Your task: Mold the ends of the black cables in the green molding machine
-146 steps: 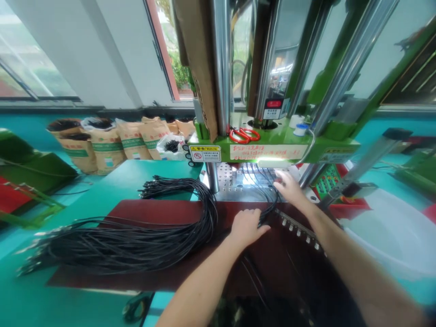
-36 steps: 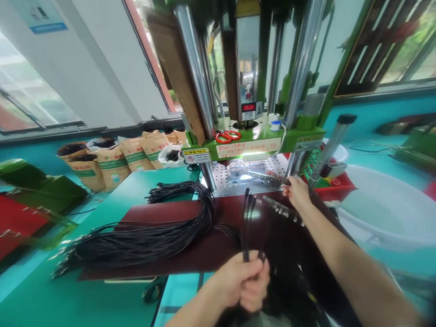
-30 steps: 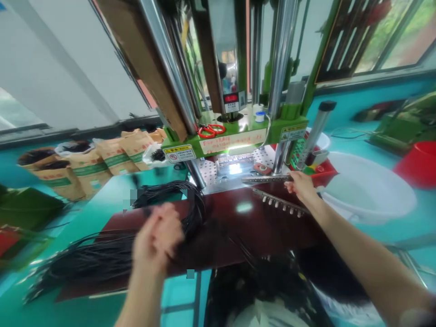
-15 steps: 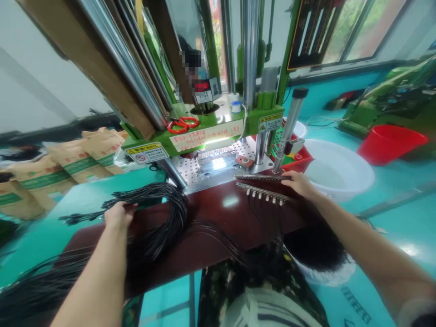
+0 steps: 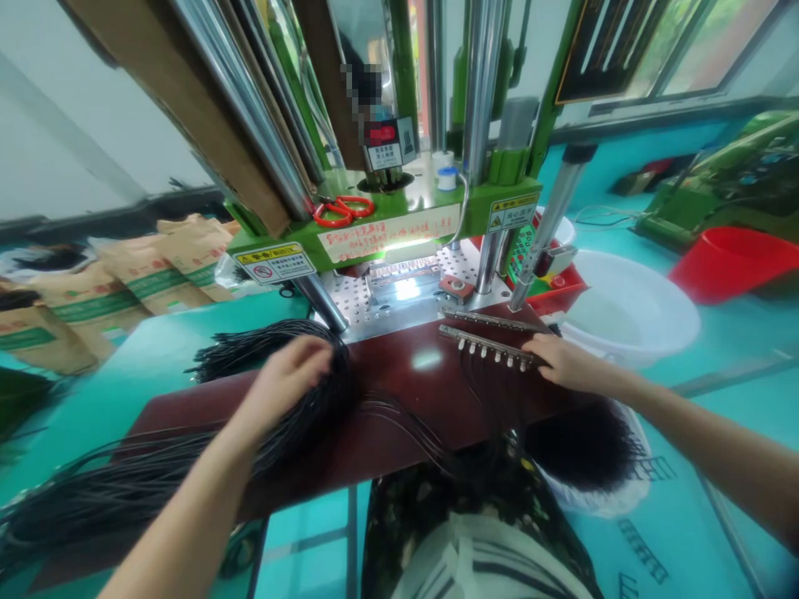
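Note:
My left hand [image 5: 296,366] passes over a curved bundle of black cables [image 5: 250,339] on the dark red board; its fingers are blurred and curled, and I cannot tell whether they touch the cables. With its fingers closed, my right hand [image 5: 568,364] grips the right end of a slotted metal bar [image 5: 490,345]. Several pale plug ends [image 5: 485,353] stick out along this bar, and their thin black cables hang toward my lap. Just behind it lies a second metal bar [image 5: 487,319], roughly parallel, its right end close to my fingers.
A green press with a lit metal mold [image 5: 405,289] stands ahead. Red-handled scissors [image 5: 343,210] lie on its plate. More black cables [image 5: 106,491] spread at left. At right are a white tub [image 5: 630,304], a red bucket [image 5: 717,266] and a lined container of black strands [image 5: 583,445].
My left hand has left the cable ends and moved right, over the bundle's bend. My right hand has shifted from the rear bar's end to the front bar's end.

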`<state>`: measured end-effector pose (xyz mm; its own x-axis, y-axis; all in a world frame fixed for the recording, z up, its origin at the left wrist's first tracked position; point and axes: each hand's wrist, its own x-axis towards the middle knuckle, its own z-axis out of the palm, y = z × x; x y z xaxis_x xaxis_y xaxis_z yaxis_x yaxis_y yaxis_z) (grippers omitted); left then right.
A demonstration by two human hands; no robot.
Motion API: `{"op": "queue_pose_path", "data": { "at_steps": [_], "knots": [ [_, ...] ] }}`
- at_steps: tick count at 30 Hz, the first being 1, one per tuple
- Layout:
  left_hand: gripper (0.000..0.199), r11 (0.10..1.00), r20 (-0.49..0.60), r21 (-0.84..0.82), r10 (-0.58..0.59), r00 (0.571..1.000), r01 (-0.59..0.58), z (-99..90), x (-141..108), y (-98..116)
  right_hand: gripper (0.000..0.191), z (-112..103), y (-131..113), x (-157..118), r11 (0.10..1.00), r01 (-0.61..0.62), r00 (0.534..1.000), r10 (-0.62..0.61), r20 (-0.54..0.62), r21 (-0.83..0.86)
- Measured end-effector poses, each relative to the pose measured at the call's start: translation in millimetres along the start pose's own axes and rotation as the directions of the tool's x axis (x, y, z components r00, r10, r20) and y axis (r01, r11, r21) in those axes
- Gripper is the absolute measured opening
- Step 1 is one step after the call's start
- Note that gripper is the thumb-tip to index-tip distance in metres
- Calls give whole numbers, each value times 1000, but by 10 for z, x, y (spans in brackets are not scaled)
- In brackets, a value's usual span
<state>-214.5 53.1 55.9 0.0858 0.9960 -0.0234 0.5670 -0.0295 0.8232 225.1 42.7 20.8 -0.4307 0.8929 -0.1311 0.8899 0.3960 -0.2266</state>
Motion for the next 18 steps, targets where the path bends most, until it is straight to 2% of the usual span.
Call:
{"op": "queue_pose_path", "data": {
  "at_steps": [1, 2, 3, 5, 7, 10, 13, 14, 16, 18],
  "knots": [
    [25, 998, 162, -19, 61, 985, -59, 223, -68, 115, 34, -22, -52, 32, 1000, -19, 1000, 19, 19, -18],
    [24, 992, 300, -43, 129, 945, -121, 450, -126, 206, 33, -53, -99, 77, 999, -37, 998, 39, 46, -39],
    [23, 985, 389, -60, 174, 905, -164, 670, -169, 272, 32, -94, -141, 133, 996, -60, 995, 65, 75, -66],
    [26, 979, 497, -76, 203, 844, -191, 1052, -203, 332, 29, -197, -213, 267, 985, -119, 986, 133, 105, -128],
    [28, 978, 520, -72, 206, 829, -198, 1320, -175, 331, 24, -307, -274, 426, 970, -177, 976, 194, 99, -166],
    [27, 992, 554, -88, 128, 823, -95, 1516, -79, 302, 22, -431, -344, 703, 966, -209, 973, 221, 66, -153],
    [30, 973, 618, -196, 26, 785, 122, 1604, 15, 305, 24, -488, -375, 1016, 969, -219, 975, 221, 9, -117],
    [32, 944, 612, -268, 12, 791, 194, 1635, 46, 318, 24, -499, -376, 1126, 970, -219, 976, 219, -14, -101],
    [39, 820, 561, -469, -11, 828, 328, 1711, 122, 361, 24, -516, -369, 1351, 974, -215, 976, 212, -60, -64],
    [45, 603, 524, -661, -53, 850, 446, 1800, 232, 423, 25, -537, -357, 1581, 979, -204, 975, 202, -92, -17]
  ]
}}
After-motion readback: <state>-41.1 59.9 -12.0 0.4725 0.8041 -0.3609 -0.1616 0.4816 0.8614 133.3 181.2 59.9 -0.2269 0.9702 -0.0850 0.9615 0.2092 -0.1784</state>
